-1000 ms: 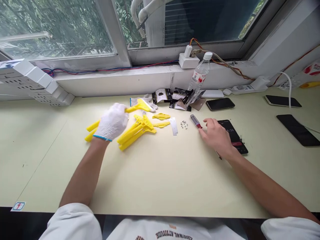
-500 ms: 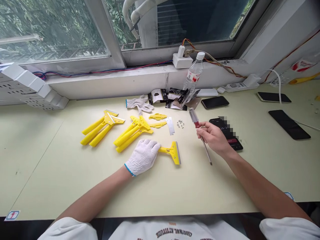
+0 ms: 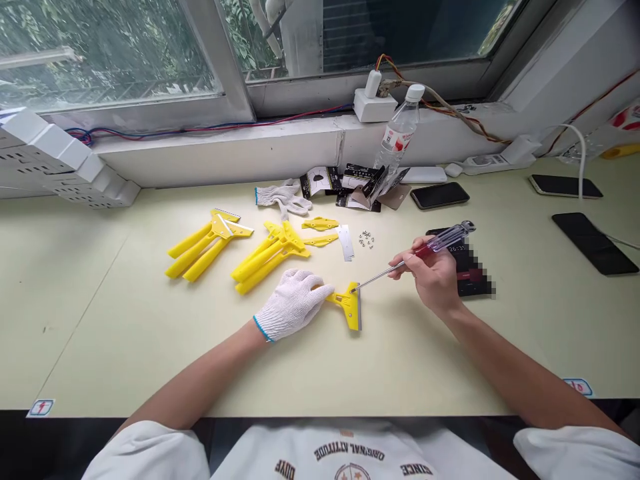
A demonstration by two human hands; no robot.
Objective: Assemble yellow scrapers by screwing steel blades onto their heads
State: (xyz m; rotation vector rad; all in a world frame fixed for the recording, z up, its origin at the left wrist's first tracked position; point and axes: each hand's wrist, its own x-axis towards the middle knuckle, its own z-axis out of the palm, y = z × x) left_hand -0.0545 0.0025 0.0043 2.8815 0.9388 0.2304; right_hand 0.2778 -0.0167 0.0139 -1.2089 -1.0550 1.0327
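My left hand [image 3: 293, 303], in a white knit glove with a blue cuff, is closed around the handle of a yellow scraper [image 3: 351, 305] lying on the table. The scraper's head points right, with a metal blade along its edge. My bare right hand [image 3: 433, 273] grips a screwdriver [image 3: 445, 238] by its red and clear handle. The shaft slants down left, its tip at a screw near the upper part of the scraper head. Beyond the head lie small screws [image 3: 367, 239], flat metal blades [image 3: 345, 242] and two yellow clamp plates [image 3: 321, 224].
More yellow scrapers [image 3: 213, 245] lie at left, beside yellow scraper handles [image 3: 267, 257]. Behind them are a spare glove [image 3: 284, 198], black packaging cards [image 3: 357, 180] and a water bottle [image 3: 399, 133]. Phones [image 3: 440, 195] lie at right; one [image 3: 470, 283] sits behind my right wrist.
My right hand has turned the screwdriver from pointing down at the table to slanting left, bringing its tip onto the scraper head. My left hand keeps hold of the scraper.
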